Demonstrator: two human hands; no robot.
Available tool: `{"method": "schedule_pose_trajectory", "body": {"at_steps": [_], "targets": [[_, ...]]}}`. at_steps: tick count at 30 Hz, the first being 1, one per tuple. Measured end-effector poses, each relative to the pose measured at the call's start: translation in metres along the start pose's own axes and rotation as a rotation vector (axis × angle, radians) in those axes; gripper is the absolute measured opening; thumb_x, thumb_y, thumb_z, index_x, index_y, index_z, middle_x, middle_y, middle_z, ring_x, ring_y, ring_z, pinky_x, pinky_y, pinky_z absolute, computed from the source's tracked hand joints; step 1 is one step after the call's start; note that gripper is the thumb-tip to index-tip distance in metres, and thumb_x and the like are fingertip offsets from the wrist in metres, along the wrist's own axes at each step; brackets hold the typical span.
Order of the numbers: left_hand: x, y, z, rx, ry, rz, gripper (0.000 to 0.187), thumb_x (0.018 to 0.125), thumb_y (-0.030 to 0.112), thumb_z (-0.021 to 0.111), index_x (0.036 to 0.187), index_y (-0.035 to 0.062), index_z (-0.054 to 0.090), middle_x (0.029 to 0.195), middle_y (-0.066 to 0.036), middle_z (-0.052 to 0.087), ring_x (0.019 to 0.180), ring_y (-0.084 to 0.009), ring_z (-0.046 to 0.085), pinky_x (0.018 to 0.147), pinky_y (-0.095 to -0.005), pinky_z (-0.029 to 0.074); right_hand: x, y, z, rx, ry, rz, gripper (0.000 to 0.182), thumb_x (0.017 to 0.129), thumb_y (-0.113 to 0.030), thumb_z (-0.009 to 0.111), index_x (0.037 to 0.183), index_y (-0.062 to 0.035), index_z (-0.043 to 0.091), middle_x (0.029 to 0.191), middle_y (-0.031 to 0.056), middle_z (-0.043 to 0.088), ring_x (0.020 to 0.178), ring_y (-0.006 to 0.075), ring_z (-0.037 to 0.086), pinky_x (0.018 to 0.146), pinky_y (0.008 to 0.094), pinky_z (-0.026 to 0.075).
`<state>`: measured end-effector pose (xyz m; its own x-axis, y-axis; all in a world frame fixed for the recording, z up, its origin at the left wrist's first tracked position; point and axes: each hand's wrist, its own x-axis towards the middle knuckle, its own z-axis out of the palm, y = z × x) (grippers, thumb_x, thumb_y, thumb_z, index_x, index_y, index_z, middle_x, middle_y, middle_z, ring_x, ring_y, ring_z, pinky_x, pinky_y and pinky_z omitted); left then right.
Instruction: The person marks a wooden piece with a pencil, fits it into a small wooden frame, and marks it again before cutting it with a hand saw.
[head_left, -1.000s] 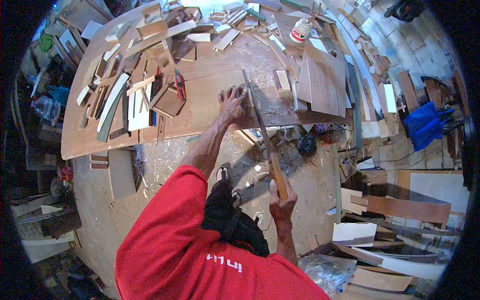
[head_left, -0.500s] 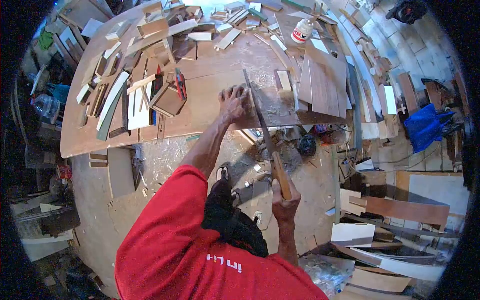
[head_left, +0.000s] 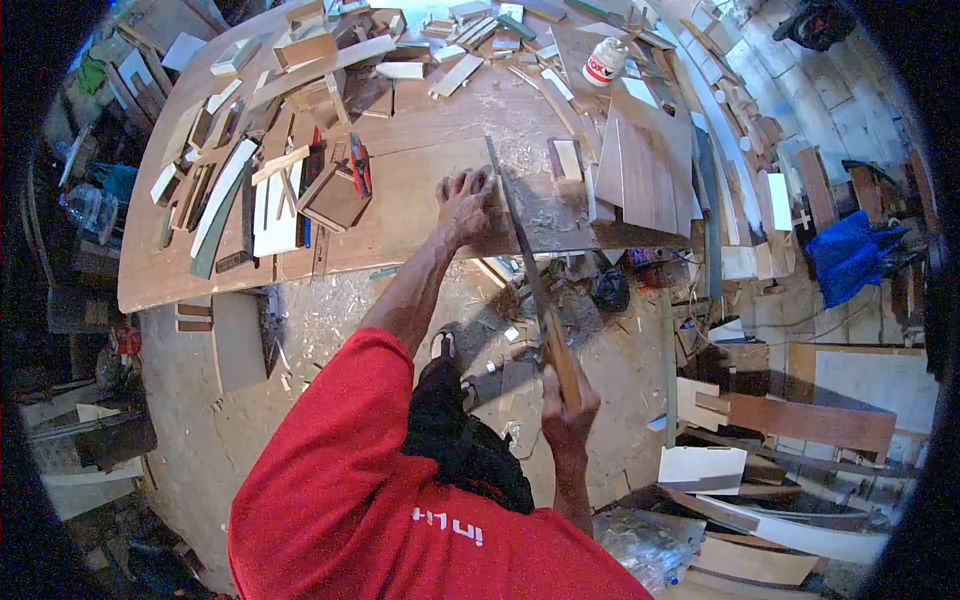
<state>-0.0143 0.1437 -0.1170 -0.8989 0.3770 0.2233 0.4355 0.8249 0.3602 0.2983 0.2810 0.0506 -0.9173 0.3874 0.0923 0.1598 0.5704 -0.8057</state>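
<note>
Two bare hands work at the near edge of a wooden workbench (head_left: 150,285) in the head view. The left hand (head_left: 466,205) is pressed down on a thin wooden panel (head_left: 405,205), its fingers bent and slightly spread, bearing on the surface close to the right edge rather than gripped around anything. The panel lies flat on the bench.

The right hand (head_left: 570,415) is below the bench edge, its fingers closed around the wooden handle of a handsaw (head_left: 533,275). The blade slants up and away from that fist, runs along the panel's right edge just beside the left hand, and ends over the bench top. Whether its teeth are in the wood is too small to tell.

Left of the panel sit an angular wooden frame (head_left: 336,198) and a red-handled tool (head_left: 360,165). To the right are a small block with a pale top (head_left: 568,160), stacked wooden sheets (head_left: 655,175) and, farther back, a white bottle with a red label (head_left: 604,62). Wood shavings (head_left: 530,110) litter the surface between.
</note>
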Motion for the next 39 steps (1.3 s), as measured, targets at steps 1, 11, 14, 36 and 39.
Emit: {"method": "schedule_pose_trajectory", "body": {"at_steps": [1, 11, 14, 36, 39], "targets": [[-0.003, -0.003, 0.006, 0.004, 0.014, 0.009, 0.061, 0.075, 0.020, 0.054, 0.136, 0.0230, 0.048, 0.141, -0.007, 0.039, 0.134, -0.0328, 0.028, 0.106, -0.0603, 0.017, 0.006, 0.000, 0.002, 0.065, -0.077, 0.146, 0.025, 0.090, -0.015, 0.058, 0.109, 0.0013, 0.062, 0.086, 0.0158, 0.066, 0.073, 0.0239, 0.063, 0.068, 0.0340, 0.049], [0.005, -0.014, 0.014, 0.133, 0.069, 0.060, 0.058, 0.082, 0.041, 0.055, 0.138, 0.0284, 0.045, 0.142, -0.009, 0.037, 0.132, -0.0334, 0.030, 0.105, -0.0583, 0.018, -0.009, -0.007, -0.004, 0.062, -0.062, 0.139, 0.029, 0.090, -0.015, 0.057, 0.114, 0.0013, 0.060, 0.085, 0.0163, 0.065, 0.068, 0.0222, 0.058, 0.066, 0.0352, 0.049], [0.003, -0.008, 0.004, 0.022, 0.048, 0.045, 0.063, 0.075, 0.029, 0.056, 0.137, 0.0245, 0.046, 0.141, -0.008, 0.038, 0.134, -0.0346, 0.028, 0.106, -0.0610, 0.017, -0.020, -0.017, -0.017, -0.007, -0.027, 0.058, 0.026, 0.090, -0.015, 0.058, 0.109, 0.0025, 0.061, 0.088, 0.0183, 0.065, 0.078, 0.0232, 0.064, 0.071, 0.0339, 0.050], [0.007, -0.005, -0.002, 0.084, 0.045, 0.047, 0.060, 0.075, 0.022, 0.051, 0.135, 0.0256, 0.048, 0.142, -0.007, 0.037, 0.133, -0.0329, 0.029, 0.107, -0.0580, 0.017, -0.021, 0.009, -0.009, 0.001, -0.002, -0.011, 0.029, 0.089, -0.013, 0.058, 0.112, 0.0038, 0.060, 0.092, 0.0198, 0.067, 0.080, 0.0294, 0.066, 0.070, 0.0353, 0.050], [-0.002, -0.001, -0.004, 0.025, 0.000, 0.043, 0.060, 0.075, 0.024, 0.052, 0.136, 0.0267, 0.048, 0.142, -0.007, 0.037, 0.133, -0.0324, 0.029, 0.106, -0.0584, 0.017, -0.015, -0.002, -0.010, 0.074, -0.023, 0.104, 0.027, 0.089, -0.012, 0.058, 0.111, 0.0030, 0.060, 0.090, 0.0206, 0.066, 0.077, 0.0313, 0.066, 0.069, 0.0354, 0.050]]}}
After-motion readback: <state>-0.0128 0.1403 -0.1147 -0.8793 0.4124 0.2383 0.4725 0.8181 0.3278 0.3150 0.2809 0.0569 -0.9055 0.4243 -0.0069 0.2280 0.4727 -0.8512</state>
